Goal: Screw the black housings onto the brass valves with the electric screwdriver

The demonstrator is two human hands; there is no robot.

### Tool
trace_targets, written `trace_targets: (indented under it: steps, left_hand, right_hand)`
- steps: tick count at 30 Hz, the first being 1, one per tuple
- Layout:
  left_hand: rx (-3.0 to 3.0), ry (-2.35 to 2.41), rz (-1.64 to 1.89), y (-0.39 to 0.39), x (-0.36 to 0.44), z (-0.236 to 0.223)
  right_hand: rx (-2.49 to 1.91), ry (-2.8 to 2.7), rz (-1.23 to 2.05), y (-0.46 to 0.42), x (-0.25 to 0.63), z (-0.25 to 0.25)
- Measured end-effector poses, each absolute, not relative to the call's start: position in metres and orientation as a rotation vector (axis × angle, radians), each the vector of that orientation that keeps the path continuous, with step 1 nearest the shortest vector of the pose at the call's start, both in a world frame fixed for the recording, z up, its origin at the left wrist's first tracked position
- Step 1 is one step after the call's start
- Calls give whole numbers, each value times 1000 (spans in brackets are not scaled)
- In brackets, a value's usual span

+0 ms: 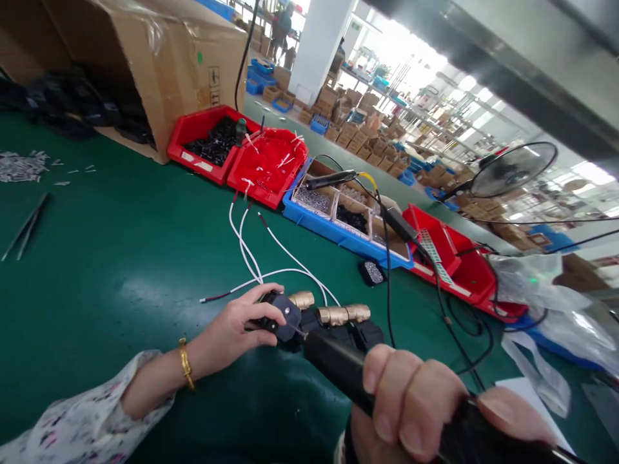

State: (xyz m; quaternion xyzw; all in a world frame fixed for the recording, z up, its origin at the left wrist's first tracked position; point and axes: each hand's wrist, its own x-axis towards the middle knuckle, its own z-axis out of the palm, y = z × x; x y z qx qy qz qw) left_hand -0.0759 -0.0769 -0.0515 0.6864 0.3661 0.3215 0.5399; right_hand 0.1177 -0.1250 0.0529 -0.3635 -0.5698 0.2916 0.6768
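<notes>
My left hand (236,325) is closed around a small black plastic housing (287,314), with silver screws showing on its face. In my right hand (416,399) is a black electric screwdriver (338,368), its thin bit pointing at the housing's face. Whether the bit sits in a screw, I cannot tell. Just beyond are brass cylindrical fittings (341,314) on more black parts (366,334). White cables (285,245) run from these pieces across the green bench. My right hand partly hides the screwdriver's body.
Red bins (206,169) and a blue divided tray (333,237) of small parts line the back. A second screwdriver (331,180) rests on the tray. Tweezers (26,227) and a cardboard box (184,61) are left; dark cords (388,283) and plastic bags (556,290) are right.
</notes>
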Motion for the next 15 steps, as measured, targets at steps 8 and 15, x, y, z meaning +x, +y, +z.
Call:
trace_targets:
  steps: [8, 15]
  left_hand:
    - [1604, 845, 809, -73, -73, -57]
    - [1586, 843, 790, -73, -74, -57]
  right_hand:
    - [-778, -1370, 873, -128, 130, 31]
    - [-739, -1416, 959, -114, 113, 46]
